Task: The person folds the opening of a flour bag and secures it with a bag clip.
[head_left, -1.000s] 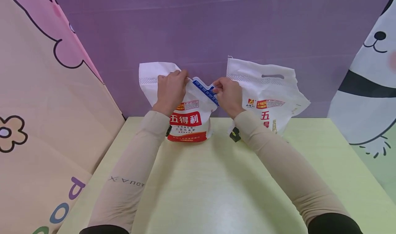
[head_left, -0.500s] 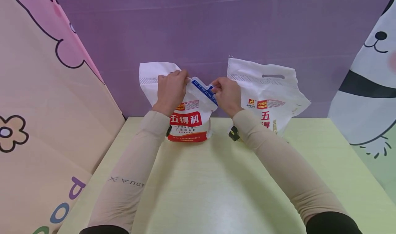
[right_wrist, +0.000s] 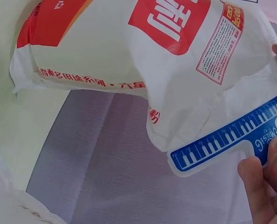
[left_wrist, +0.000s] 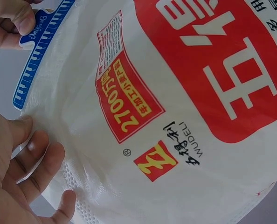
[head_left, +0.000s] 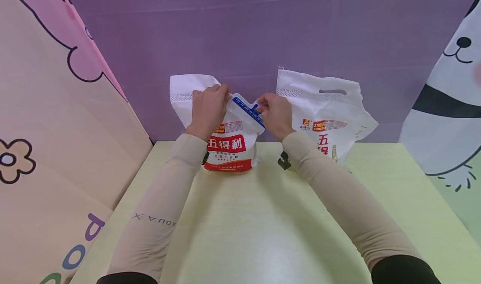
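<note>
A white flour bag (head_left: 227,163) with red print stands upright at the back of the table, its top gathered and folded over to the left. My left hand (head_left: 210,108) pinches the bag's top edge between thumb and fingers, seen in the left wrist view beside the perforated band. Across the bag's upper right edge lies a blue clip (head_left: 244,105) with a piano-key print and white border, slanting down to the right. The clip's tab is pinched by the thumb and fingers of my right hand (head_left: 277,115). In the right wrist view, the clip (right_wrist: 231,133) runs along the bag's edge.
Just right of my right hand, a second white flour bag (head_left: 327,108) stands with a slotted handle at its top, partly behind my sleeve. Both bags stand near the purple backdrop (head_left: 240,33) at the rear edge of the pale table (head_left: 240,234).
My right hand and the clip have shifted very slightly left from one second ago. My left hand keeps its grip on the flour bag.
</note>
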A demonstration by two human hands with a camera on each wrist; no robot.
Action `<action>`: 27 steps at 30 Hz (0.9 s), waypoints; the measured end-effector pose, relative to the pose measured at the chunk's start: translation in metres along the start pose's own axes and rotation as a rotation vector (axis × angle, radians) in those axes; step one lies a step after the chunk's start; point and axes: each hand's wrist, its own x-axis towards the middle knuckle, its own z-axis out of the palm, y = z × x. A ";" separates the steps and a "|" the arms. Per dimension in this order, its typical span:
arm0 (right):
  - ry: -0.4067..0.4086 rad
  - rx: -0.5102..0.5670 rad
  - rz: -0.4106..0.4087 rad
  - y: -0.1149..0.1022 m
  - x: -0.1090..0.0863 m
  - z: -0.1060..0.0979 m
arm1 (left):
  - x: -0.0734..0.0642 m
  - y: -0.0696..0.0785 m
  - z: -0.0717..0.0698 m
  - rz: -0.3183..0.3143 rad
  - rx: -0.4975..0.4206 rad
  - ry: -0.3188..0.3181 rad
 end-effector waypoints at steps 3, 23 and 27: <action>-0.012 -0.003 0.005 -0.001 0.000 0.000 | 0.000 0.000 -0.001 -0.002 0.002 -0.005; -0.055 -0.028 0.024 0.000 0.002 0.003 | -0.001 0.001 -0.002 -0.008 0.002 0.003; -0.057 -0.032 0.024 -0.001 0.002 0.004 | -0.001 0.000 -0.002 -0.008 0.005 0.004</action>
